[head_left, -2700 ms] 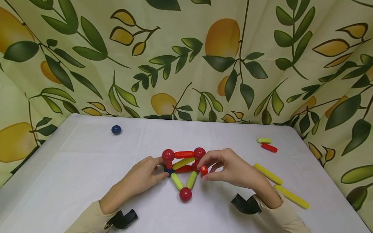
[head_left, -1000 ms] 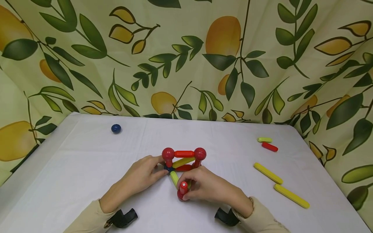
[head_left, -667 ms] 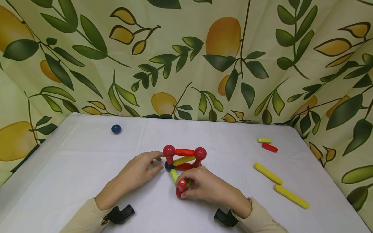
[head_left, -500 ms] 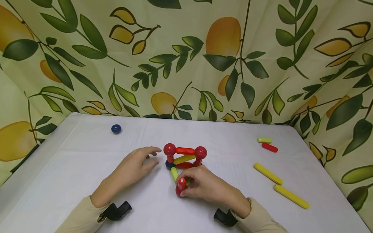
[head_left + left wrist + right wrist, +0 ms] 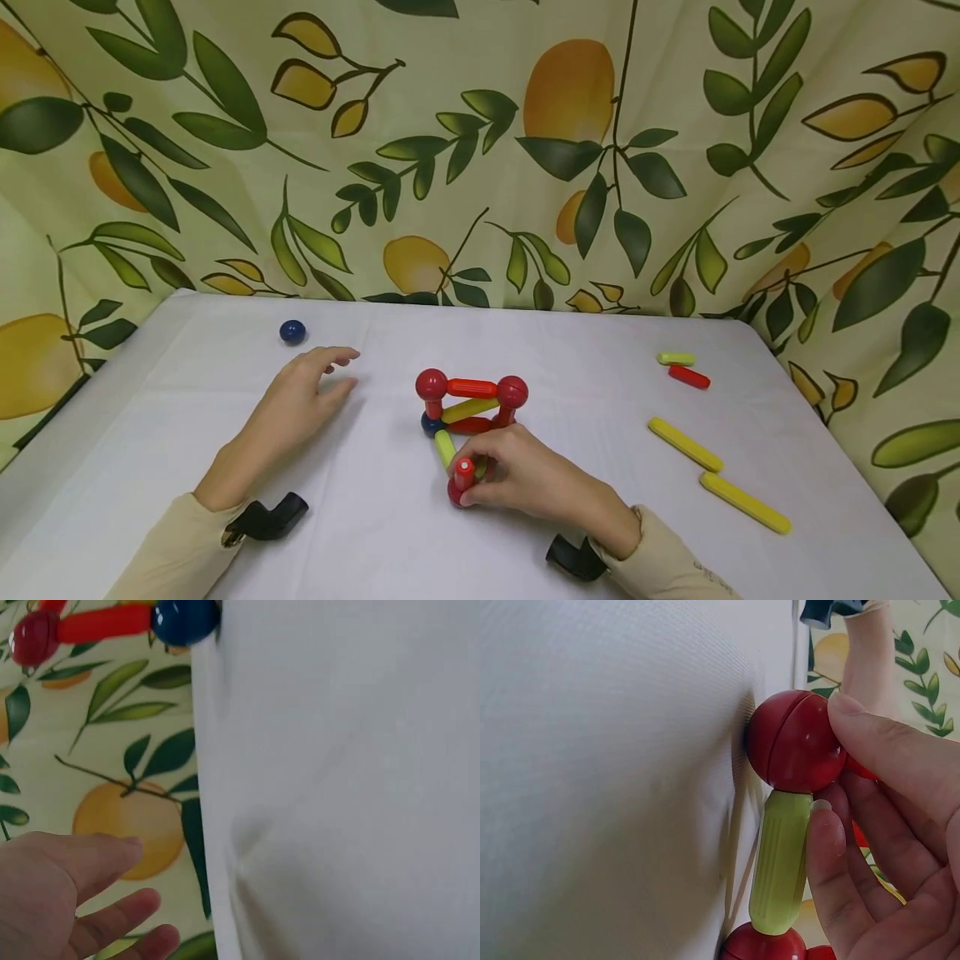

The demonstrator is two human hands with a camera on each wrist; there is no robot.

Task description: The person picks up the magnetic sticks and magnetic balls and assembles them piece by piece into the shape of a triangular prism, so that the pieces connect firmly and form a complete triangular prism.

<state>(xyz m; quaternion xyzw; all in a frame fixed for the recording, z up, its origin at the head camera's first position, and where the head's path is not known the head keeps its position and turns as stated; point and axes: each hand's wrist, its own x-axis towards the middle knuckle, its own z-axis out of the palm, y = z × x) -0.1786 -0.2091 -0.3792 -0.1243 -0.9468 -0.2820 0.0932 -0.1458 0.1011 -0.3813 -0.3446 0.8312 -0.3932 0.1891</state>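
A toy frame of balls and rods stands mid-table: two red balls joined by a red rod, a blue ball and yellow-green rods below. My right hand pinches a short red rod upright on the front red ball. In the right wrist view my fingers curl round that red ball and a green rod. My left hand lies with relaxed fingers, holding nothing, left of the frame and near a loose blue ball.
Loose pieces lie at the right: a short yellow-green rod, a short red rod and two long yellow rods. The white table is walled by a leaf-and-fruit patterned cloth on three sides.
My left hand let go of the frame and drew away to the left. My right hand carried the short red rod down to the front red ball and holds it there.
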